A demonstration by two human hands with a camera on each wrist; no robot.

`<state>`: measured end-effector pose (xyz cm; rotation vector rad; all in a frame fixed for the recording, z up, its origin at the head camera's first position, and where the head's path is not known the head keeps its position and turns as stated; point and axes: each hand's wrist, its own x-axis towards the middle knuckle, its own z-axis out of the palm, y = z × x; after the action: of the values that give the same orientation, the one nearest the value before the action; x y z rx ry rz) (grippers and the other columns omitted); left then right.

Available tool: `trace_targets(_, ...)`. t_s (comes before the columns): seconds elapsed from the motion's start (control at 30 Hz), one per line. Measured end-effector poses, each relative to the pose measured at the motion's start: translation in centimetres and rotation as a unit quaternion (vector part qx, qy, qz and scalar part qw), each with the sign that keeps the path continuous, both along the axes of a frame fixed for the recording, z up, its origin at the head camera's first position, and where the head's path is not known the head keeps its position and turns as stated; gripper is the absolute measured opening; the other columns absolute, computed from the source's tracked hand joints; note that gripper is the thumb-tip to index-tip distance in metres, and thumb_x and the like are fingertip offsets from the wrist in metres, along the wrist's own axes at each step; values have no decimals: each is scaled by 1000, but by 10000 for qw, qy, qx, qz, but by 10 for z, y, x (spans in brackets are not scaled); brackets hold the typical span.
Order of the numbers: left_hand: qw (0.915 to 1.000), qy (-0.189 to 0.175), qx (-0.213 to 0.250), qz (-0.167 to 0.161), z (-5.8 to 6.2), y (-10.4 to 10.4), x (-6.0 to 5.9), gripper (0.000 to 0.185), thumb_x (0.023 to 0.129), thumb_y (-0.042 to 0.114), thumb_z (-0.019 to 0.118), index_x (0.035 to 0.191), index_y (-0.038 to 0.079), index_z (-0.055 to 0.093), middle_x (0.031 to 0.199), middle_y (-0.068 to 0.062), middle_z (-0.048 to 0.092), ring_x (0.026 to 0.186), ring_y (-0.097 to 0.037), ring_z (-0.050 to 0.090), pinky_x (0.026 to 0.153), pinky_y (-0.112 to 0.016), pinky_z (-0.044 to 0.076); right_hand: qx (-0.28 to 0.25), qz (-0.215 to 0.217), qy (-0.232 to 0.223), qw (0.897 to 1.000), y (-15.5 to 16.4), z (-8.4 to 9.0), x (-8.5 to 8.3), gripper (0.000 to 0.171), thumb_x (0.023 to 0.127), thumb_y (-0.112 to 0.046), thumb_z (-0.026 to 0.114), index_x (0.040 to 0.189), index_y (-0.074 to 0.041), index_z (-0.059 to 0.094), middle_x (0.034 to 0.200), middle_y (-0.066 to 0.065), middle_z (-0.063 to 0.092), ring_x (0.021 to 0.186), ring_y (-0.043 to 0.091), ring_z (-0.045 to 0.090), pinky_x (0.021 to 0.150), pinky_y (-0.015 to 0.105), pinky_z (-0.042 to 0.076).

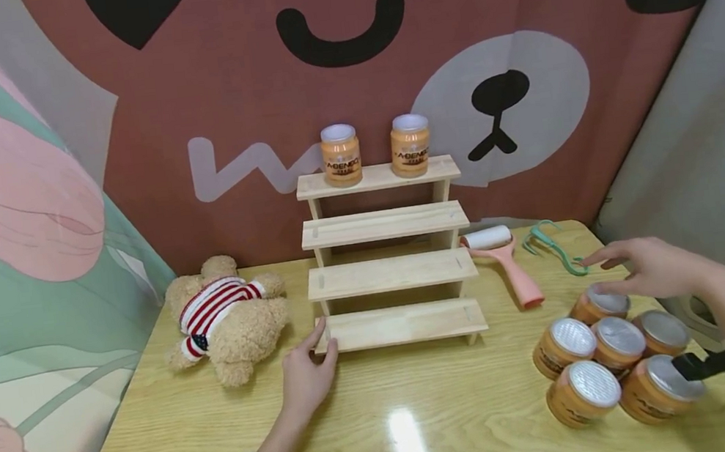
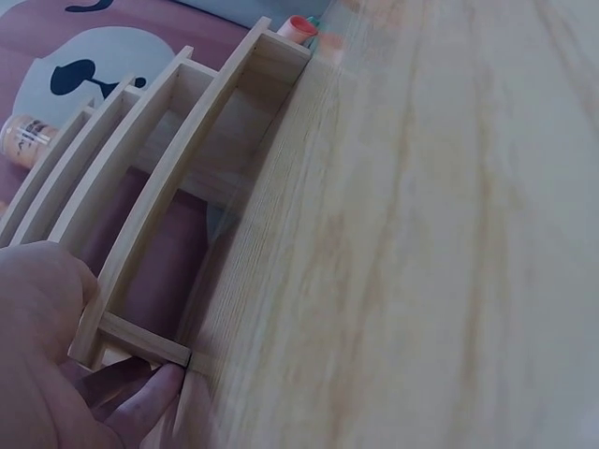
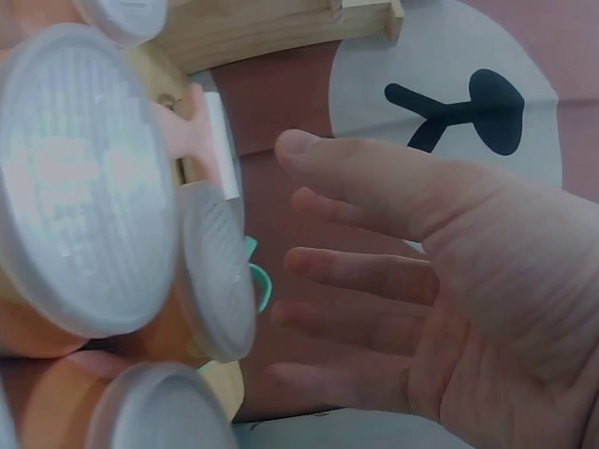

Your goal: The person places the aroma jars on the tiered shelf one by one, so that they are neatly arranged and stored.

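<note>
Right hand (image 1: 645, 266) hovers open over five jars (image 1: 612, 362); left hand (image 1: 305, 375) steadies the rack (image 1: 390, 274), two jars (image 1: 374, 149) already shelved.

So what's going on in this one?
A person steadies a wooden stepped shelf with the left hand on its bottom-left corner. The right hand hovers open over a cluster of six orange jars on the table. Two jars already stand on the top step.
</note>
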<state>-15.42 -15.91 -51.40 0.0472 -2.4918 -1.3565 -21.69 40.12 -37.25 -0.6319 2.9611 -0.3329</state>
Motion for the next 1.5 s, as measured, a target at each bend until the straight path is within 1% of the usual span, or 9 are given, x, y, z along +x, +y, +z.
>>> trace_targets(0.2,9998,-11,184,-45,1,-1,1,48,96,16,80,142,10,68,126,-31,71,54,-3,65,46,-21,48,12,215,-333,9992,3,-8,1,47,90,-40,86,130,-17,76,134,18,73,105,30,75,77,32,58)
trace_targets(0.5,9999,-86,102,0,4,-2,1,49,96,19,80,143,12,68,124,-28,74,46,-3,47,44,-21,40,69,256,-545,9982,3,-17,-1,48,84,-46,90,123,-20,79,124,4,78,103,18,72,75,29,57)
trace_targets(0.67,9999,-96,115,10,3,0,-1,48,96,17,79,143,12,68,87,-26,79,41,-1,41,41,-20,36,111,218,-450,9987,4,-16,-2,50,80,-42,93,121,-15,79,119,3,78,97,15,71,73,28,57)
trace_targets(0.83,10000,-46,52,64,6,-1,-3,48,96,18,79,143,13,68,52,-12,57,41,1,32,41,-18,32,165,426,-403,9981,-6,-9,-9,42,76,-35,97,109,-16,80,103,-7,75,85,5,67,68,25,56)
trace_targets(0.93,10000,24,37,51,6,0,-2,48,96,18,79,142,12,69,58,-15,65,42,1,30,42,-19,32,238,418,-417,9980,-13,-3,-12,36,75,-33,97,104,-21,79,99,-11,71,84,4,63,69,24,55)
trace_targets(1.03,10000,76,54,-5,4,0,-1,47,96,17,79,141,9,69,85,-26,78,41,1,36,41,-19,34,261,462,-302,9981,-19,6,-16,36,74,-29,96,104,-20,77,98,-9,69,84,5,61,68,25,54)
trace_targets(1.2,9998,160,53,48,2,-1,2,47,95,15,79,140,7,69,120,-31,74,46,-1,52,42,-20,40,207,492,-63,9986,-33,27,-22,37,72,-24,96,104,-20,76,98,-8,67,81,7,57,66,24,50)
trace_targets(1.4,9999,144,14,21,2,0,1,47,97,18,78,142,9,68,83,-27,78,41,0,41,40,-19,34,218,564,312,9977,-52,58,-31,40,68,-22,95,102,-21,74,96,-5,64,78,10,53,63,24,45)
trace_targets(1.5,9999,160,50,25,2,0,0,47,97,18,78,142,9,69,93,-27,80,42,2,44,40,-18,36,181,733,572,9955,-65,73,-38,41,67,-21,94,103,-20,74,97,-5,65,79,10,53,63,24,45)
